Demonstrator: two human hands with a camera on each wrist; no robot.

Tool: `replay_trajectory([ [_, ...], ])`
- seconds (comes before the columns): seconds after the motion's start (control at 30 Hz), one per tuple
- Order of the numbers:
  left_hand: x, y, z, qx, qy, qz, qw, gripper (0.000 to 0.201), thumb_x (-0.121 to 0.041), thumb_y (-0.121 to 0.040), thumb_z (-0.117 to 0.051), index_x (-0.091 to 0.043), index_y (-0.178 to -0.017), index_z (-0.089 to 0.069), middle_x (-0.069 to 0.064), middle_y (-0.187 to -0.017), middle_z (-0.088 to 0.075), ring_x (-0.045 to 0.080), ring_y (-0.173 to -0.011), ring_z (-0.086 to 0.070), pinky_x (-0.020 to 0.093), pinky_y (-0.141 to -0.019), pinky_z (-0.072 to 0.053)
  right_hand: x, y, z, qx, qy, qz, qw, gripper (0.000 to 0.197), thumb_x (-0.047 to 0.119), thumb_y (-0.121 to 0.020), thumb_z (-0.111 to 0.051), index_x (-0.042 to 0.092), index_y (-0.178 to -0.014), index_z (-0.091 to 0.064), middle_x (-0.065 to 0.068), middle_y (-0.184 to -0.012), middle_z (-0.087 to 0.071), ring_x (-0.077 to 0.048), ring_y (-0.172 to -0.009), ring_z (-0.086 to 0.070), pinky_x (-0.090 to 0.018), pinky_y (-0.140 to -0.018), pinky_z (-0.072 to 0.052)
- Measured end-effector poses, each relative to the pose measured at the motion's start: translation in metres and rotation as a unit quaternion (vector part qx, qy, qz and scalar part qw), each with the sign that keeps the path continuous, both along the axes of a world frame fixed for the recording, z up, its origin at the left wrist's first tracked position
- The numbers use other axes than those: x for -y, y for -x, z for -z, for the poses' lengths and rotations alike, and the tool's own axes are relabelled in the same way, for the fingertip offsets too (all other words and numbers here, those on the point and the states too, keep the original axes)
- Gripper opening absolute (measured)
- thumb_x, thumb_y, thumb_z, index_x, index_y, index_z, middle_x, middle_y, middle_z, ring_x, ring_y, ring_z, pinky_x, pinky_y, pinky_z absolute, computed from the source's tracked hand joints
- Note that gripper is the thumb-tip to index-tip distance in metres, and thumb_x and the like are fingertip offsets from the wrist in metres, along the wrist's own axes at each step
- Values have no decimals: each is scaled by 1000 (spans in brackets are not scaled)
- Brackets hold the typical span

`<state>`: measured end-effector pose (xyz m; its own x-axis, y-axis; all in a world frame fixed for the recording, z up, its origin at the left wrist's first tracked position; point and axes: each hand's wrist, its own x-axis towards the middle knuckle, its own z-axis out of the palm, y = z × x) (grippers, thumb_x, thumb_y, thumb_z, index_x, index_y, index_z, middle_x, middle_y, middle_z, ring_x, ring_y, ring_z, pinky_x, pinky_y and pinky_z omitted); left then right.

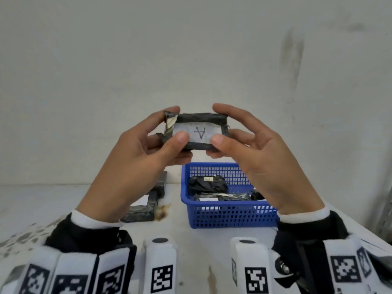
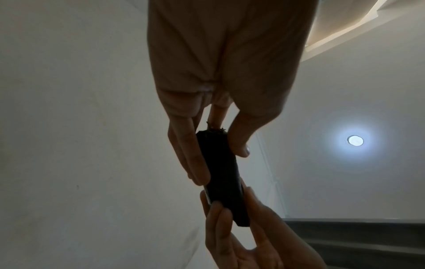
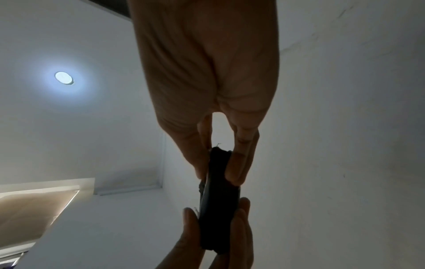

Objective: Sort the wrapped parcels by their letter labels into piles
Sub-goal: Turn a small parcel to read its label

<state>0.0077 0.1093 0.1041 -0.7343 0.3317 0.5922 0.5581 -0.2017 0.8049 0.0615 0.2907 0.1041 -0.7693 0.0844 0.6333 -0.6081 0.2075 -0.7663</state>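
Held parcel: black-wrapped, raised in mid-air above the table, between both hands and in front of the pale wall; white label facing the head camera, marked with a handwritten "A" that reads upside down.
Left hand: pinching the parcel's left end, thumb pressed on the label face, fingers curled behind and over the top corner; torn wrapping showing at that corner.
Right hand: pinching the parcel's right end the same way, thumb on the front, fingers wrapped around the back edge.
Wrist views: parcel seen edge-on as a dark slab, gripped thumb-against-fingers at each end, under a round ceiling light.
Blue basket: on the table, right of centre, below the raised parcel; more black-wrapped parcels lying inside, at least two with small white labels, letters too small to read.
Table pile: several black parcels on the table to the left of the basket, partly hidden behind the left hand; one white label visible, letter unreadable.
Table: white, with a brown stain just right of the pile.
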Motion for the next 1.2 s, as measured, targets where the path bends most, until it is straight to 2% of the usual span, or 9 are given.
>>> replay_trajectory([
  [0.1,2,-1,-1,-5,5,-6,1000,48,-31,-73,-67,-30,-121,-63,7,-98,-76,23,-85,-75,41,-92,-55,2,-3,0,-9,-13,2,1000,48,8,-84,-75,30,-126,-65,-10,-104,-76,-19,-83,-72,-28,-88,-57],
  [0.23,0,-1,-1,-19,19,-16,1000,47,-24,-73,-80,-31,-117,-65,7,-97,-76,23,-81,-74,44,-91,-55,1,-5,-2,-15,-17,10,1000,45,8,-86,-73,29,-125,-65,-12,-104,-75,-19,-80,-72,-28,-88,-57],
  [0.37,-2,-4,-1,-36,29,-30,998,48,-33,-71,-80,-35,-116,-65,-1,-84,-75,15,-69,-71,34,-83,-58,0,-7,-3,-18,-25,17,999,44,7,-87,-74,28,-124,-65,-11,-104,-75,-20,-80,-71,-30,-87,-58],
  [0.5,-5,-6,-1,-45,21,-37,998,42,-37,-76,-77,-34,-117,-66,-5,-75,-68,10,-62,-60,22,-63,-53,-1,-7,-3,-20,-23,17,999,43,5,-87,-73,28,-123,-65,-11,-102,-76,-19,-77,-70,-29,-85,-57],
  [0.73,-5,-13,-2,-66,27,-30,997,56,-31,-69,-71,-34,-123,-60,-6,-84,-71,5,-59,-62,11,-59,-48,-1,-10,-4,-24,-19,17,999,45,10,-83,-76,27,-123,-65,-7,-98,-76,-19,-76,-68,-25,-80,-56],
  [0.83,-6,-13,-1,-69,24,-34,997,54,-25,-71,-74,-34,-122,-60,-3,-89,-72,3,-58,-62,10,-57,-47,0,-12,-5,-23,-23,19,999,45,10,-84,-76,27,-123,-64,-4,-96,-75,-18,-74,-66,-23,-77,-54],
  [0.97,-5,-11,0,-67,20,-33,997,47,-32,-78,-78,-39,-122,-62,0,-85,-68,8,-58,-58,20,-60,-51,2,-13,-5,-20,-33,23,999,45,7,-84,-75,27,-122,-64,-4,-98,-75,-16,-74,-65,-22,-74,-54],
  [1.1,-7,-8,0,-39,-9,-31,999,44,-28,-82,-72,-27,-124,-61,-6,-69,-63,13,-55,-56,23,-55,-48,2,-13,-5,-25,-30,30,999,40,8,-86,-75,29,-118,-66,-8,-100,-76,-19,-74,-67,-25,-79,-57],
  [1.2,-7,-6,0,-36,-21,-31,999,23,-20,-89,-66,-16,-112,-67,-5,-67,-63,12,-54,-54,21,-53,-46,4,-15,-6,-25,-32,36,999,34,10,-88,-73,29,-116,-67,-5,-97,-76,-17,-71,-68,-25,-77,-58],
])
